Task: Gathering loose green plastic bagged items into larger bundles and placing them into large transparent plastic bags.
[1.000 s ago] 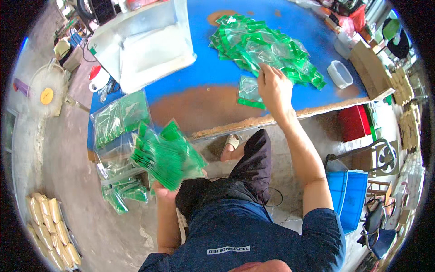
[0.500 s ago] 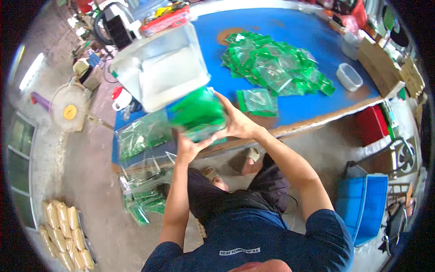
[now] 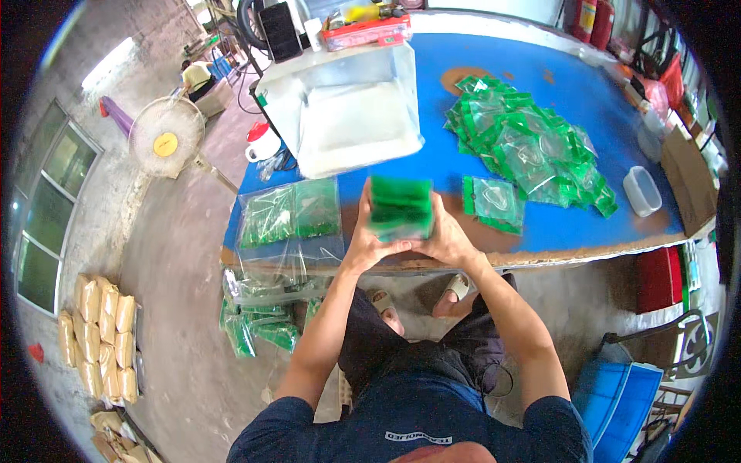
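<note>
A stack of green-edged clear packets (image 3: 400,205), slightly blurred, is held upright between my two hands above the table's near edge. My left hand (image 3: 368,245) closes on its left side and lower end. My right hand (image 3: 450,236) grips the right side, with the fingertips of both hands meeting near the bottom. Left of them, a large clear plastic bag (image 3: 290,212) with similar green packets inside lies on the table and drapes over the edge. To the right sits a small pile of packets (image 3: 494,202), beside a big loose heap of them (image 3: 532,143).
A whitish plastic bin (image 3: 359,116) stands on the blue table (image 3: 436,54) behind the bag, near a red-lidded white jug (image 3: 263,142). An empty clear tub (image 3: 641,191) is at the right. More green packets (image 3: 258,328) show below the table edge. A fan (image 3: 166,139) stands left.
The view has turned, so the table sits farther right in it. My hands have brought the stack from a tilt into a straighter position, a little nearer to me. Both still hold it.
</note>
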Motion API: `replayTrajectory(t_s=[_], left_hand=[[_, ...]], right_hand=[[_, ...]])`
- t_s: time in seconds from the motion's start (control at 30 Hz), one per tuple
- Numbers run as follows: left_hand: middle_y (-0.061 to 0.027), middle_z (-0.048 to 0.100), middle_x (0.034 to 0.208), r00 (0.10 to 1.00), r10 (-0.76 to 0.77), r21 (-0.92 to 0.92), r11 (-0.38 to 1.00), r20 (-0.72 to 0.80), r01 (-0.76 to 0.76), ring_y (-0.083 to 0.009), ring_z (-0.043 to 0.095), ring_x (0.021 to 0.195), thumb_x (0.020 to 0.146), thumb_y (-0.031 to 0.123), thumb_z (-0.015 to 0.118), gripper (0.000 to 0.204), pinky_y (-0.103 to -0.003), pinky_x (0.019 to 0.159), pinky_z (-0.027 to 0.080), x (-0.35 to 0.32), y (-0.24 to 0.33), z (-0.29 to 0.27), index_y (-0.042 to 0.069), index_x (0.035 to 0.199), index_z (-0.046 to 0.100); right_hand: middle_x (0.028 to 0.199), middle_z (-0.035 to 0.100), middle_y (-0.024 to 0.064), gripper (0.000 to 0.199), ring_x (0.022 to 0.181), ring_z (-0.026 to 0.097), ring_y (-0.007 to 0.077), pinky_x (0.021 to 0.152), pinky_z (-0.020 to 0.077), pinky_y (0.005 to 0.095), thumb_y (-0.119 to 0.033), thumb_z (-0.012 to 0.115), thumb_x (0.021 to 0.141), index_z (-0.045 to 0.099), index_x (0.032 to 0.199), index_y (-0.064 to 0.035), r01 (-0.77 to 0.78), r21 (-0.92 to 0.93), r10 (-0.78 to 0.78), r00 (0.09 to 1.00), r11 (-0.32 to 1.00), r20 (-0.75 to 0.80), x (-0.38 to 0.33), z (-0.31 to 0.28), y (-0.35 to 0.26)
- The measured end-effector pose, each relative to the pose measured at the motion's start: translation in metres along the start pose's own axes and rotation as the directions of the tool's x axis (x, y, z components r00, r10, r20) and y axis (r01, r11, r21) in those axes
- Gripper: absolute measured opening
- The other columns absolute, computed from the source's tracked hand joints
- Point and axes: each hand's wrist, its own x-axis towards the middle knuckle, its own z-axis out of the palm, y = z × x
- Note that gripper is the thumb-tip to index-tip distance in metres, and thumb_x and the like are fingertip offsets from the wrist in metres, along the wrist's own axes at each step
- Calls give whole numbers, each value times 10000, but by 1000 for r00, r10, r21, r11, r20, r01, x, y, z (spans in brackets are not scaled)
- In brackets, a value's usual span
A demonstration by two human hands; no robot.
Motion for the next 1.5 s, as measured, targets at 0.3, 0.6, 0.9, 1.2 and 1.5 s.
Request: replayTrajectory(t_s=[0.3,0.6,0.9,1.2,1.5], left_hand=[[-96,356,1497,1000,28,46,999,3,-28,-239,369,1376,609,99,923,1338,-399,1131,336,-1,6,-8,103,1554,-25],[-103,307,1533,999,-2,185,983,47,-6,-211,334,1389,624,41,904,1368,-373,1144,296,-8,-3,-9,97,1546,-105],[-154,451,1397,998,-53,232,972,21,46,-253,446,1306,567,133,942,1072,-386,1083,382,-14,-17,-22,41,1446,337],[-94,574,1312,987,-145,58,988,75,141,-209,560,1162,615,57,886,912,-355,1024,441,-22,6,-7,50,1398,417],[-93,611,1259,964,-254,-602,758,80,250,-203,597,1089,606,144,899,822,-360,941,494,-103,-38,-35,37,1331,527]], right_hand=[[1322,482,276,1111,1226,518,412,1015,434,454,-319,913,625,208,1424,-7,-62,120,56,997,991,54,5,6,0],[1342,462,240,1057,1255,473,400,1039,410,442,-266,918,606,272,1406,-24,-147,30,145,988,989,53,0,10,1],[1202,560,199,980,1100,592,368,933,486,428,-220,897,639,295,1387,-22,-7,12,6,998,1000,57,-4,16,20],[1080,636,198,818,980,643,386,851,530,432,-270,884,667,385,1261,-9,30,-72,-22,994,997,103,-19,10,11],[1151,652,199,1086,973,656,304,856,526,454,-912,305,759,429,1383,-32,-708,518,567,701,481,432,-47,5,-40]])
